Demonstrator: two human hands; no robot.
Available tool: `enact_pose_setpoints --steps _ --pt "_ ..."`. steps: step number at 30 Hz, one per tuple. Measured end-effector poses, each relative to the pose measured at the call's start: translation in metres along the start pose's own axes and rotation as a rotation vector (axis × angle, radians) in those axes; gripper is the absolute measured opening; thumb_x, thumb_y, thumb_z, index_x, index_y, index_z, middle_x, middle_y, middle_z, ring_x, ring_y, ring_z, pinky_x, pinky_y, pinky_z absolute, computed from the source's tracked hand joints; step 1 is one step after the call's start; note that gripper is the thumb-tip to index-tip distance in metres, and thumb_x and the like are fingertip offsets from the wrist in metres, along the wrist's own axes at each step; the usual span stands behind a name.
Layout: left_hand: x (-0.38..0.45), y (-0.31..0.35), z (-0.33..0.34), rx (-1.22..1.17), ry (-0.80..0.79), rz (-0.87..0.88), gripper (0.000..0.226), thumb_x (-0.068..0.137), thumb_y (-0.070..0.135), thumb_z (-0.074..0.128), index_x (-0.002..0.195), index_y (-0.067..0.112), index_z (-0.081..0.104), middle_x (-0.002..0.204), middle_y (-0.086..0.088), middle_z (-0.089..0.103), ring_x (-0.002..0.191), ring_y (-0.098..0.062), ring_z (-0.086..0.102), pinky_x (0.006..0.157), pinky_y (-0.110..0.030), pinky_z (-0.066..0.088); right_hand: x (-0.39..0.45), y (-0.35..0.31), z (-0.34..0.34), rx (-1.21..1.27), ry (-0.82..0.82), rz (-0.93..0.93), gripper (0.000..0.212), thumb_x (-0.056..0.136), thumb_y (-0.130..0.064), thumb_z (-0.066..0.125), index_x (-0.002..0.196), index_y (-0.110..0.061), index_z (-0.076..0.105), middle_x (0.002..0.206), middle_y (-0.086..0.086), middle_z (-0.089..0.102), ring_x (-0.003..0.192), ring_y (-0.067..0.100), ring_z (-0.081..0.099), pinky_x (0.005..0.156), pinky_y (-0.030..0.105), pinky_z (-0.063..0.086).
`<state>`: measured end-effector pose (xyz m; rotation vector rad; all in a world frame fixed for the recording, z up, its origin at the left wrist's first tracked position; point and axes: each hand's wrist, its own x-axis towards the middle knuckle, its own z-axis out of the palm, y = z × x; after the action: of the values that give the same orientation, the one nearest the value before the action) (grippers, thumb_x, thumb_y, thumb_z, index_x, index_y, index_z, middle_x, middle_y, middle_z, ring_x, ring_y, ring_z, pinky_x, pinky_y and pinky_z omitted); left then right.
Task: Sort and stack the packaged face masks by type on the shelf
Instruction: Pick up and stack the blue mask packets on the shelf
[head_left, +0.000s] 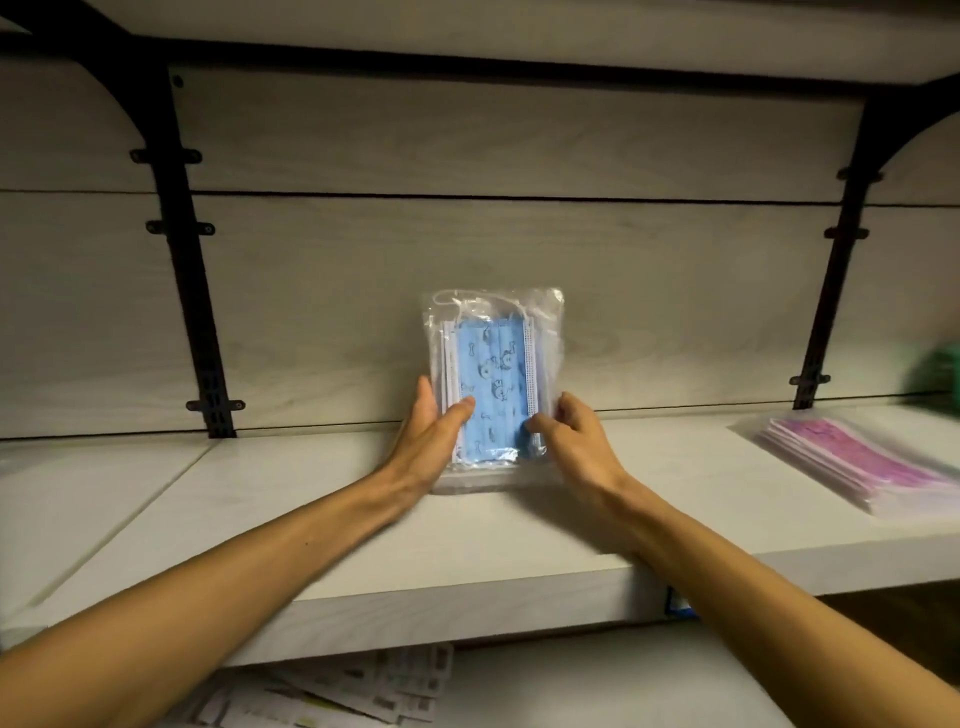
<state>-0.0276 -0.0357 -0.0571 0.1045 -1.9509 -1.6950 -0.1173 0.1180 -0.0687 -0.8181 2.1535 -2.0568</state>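
Both hands (434, 431) hold the blue mask pack (491, 387) upright.

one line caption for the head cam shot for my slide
Both hands, left and right, steady a clear pack of blue printed masks upright on the shelf, pink mask packs stacked at right.

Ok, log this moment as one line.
blue mask pack upright on shelf | left hand, right hand grip sides | pink mask stack right
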Motion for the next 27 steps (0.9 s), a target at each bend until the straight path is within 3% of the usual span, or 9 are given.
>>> enact_pose_setpoints --steps 7,10,12,16,20,24,27 --pt "-0.006 0.002 0.011 -0.026 0.066 -0.001 0.044 0.089 0.000 0.064 0.122 0.012 0.038 0.121 -0.006 0.063 0.110 -0.018 0.066 0.092 -0.036 0.056 -0.011 -0.002 -0.007 0.000 -0.008 -0.137 0.020 0.085 -0.008 0.058 0.105 -0.011 0.057 0.111 0.006 0.068 0.101 0.022 0.068 0.081 0.041 0.061" --pt "-0.007 0.006 0.009 -0.053 0.072 0.022 0.044 0.087 -0.006 0.064 0.122 0.015 0.048 0.117 -0.007 0.068 0.107 -0.018 0.068 0.086 -0.029 0.057 -0.015 -0.002 -0.007 0.045 -0.066 -0.179 0.027 0.086 -0.013 0.058 0.113 -0.016 0.056 0.113 0.003 0.067 0.101 0.016 0.069 0.078 0.030 0.061" --pt "-0.010 0.004 0.010 -0.061 0.058 -0.008 0.042 0.087 -0.008 0.064 0.120 0.016 0.055 0.116 -0.007 0.071 0.105 -0.018 0.069 0.081 -0.025 0.057 -0.016 0.001 -0.008 0.023 -0.098 -0.153 0.030 0.090 -0.008 0.058 0.119 -0.014 0.053 0.117 0.004 0.066 0.103 0.016 0.068 0.076 0.024 0.059" --pt "-0.014 0.006 0.005 -0.055 0.059 -0.094 0.033 0.092 -0.004 0.062 0.119 0.015 0.059 0.117 -0.008 0.072 0.105 -0.021 0.070 0.085 -0.031 0.060 -0.014 0.003 -0.011 -0.065 -0.176 0.005 0.044 0.087 -0.008 0.068 0.123 -0.015 0.045 0.118 0.003 0.063 0.100 0.014 0.068 0.071 0.021 0.059" --pt "-0.010 0.020 0.005 -0.146 0.147 -0.138 0.035 0.090 -0.007 0.060 0.122 0.009 0.060 0.117 -0.011 0.072 0.105 -0.026 0.071 0.094 -0.047 0.057 -0.012 -0.001 -0.015 -0.084 -0.129 0.088 0.049 0.085 -0.016 0.076 0.126 -0.004 0.053 0.112 0.008 0.069 0.092 0.019 0.071 0.072 0.026 0.060" --pt "-0.012 0.022 0.015 -0.425 0.175 -0.281 0.034 0.092 -0.006 0.053 0.124 0.004 0.058 0.119 -0.016 0.071 0.110 -0.035 0.068 0.097 -0.057 0.053 -0.019 -0.010 -0.019 0.319 -0.062 0.176 0.059 0.080 -0.009 0.080 0.131 -0.004 0.051 0.115 0.014 0.072 0.098 0.029 0.074 0.088 0.041 0.060" --pt "-0.012 0.025 0.021 -0.631 0.168 -0.378 0.039 0.096 -0.003 0.047 0.134 0.004 0.056 0.126 -0.021 0.067 0.117 -0.039 0.064 0.104 -0.057 0.047 -0.026 -0.016 -0.024 0.482 -0.080 0.150 0.077 0.081 -0.004 0.078 0.145 -0.011 0.035 0.128 0.016 0.065 0.113 0.030 0.068 0.100 0.049 0.053"
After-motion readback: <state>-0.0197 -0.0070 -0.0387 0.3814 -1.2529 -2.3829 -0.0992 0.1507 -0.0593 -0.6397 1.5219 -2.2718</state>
